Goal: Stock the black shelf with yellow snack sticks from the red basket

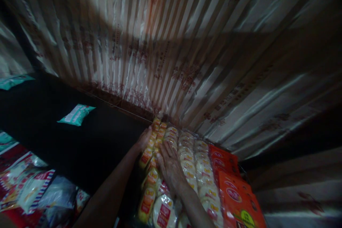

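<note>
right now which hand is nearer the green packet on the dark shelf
Left. The left hand is at the stack's left edge, toward the green packet; the right hand lies farther right on the yellow packs.

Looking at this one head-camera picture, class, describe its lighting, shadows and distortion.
Head view: dim overall, light falling mostly on the striped corrugated wall, crossed by a broad dark shadow band; head view: the black shelf surface is nearly featureless; head view: wide-angle bending fans the wall stripes outward; head view: left hand and right hand on yellow-labelled clear snack packets are murky but readable.
</note>
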Available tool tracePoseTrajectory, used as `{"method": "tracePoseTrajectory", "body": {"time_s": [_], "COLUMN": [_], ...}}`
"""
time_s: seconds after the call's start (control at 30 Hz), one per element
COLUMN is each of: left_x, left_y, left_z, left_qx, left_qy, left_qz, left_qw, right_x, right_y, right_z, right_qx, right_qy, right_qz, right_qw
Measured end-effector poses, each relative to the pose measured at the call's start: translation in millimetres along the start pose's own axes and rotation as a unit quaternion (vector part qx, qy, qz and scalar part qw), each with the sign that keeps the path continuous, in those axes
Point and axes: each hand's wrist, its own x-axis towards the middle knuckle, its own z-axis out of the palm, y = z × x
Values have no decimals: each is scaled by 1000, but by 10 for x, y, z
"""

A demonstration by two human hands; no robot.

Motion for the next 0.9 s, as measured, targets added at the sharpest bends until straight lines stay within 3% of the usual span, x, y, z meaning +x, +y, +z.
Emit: {"method": "tracePoseTrajectory", "body": {"time_s": [0.27, 0.6, 0.9], "left_x": [-56, -11, 8], "left_y": [107, 43, -7], "left_z": [-6, 0, -36], "left_qx": [-68, -108, -95], "left_qy": [-46, -41, -66], "left_qz": [-33, -8, -67], "left_qw": [996, 993, 991], "right_x": [-42, -86, -43], "right_y": [55, 154, 164], "right_z": [-15, 17, 110], "right_qx": [50, 33, 37], "right_qy": [50, 32, 70], "right_qz": [11, 12, -3], "right_qw": [997, 999, 997]}}
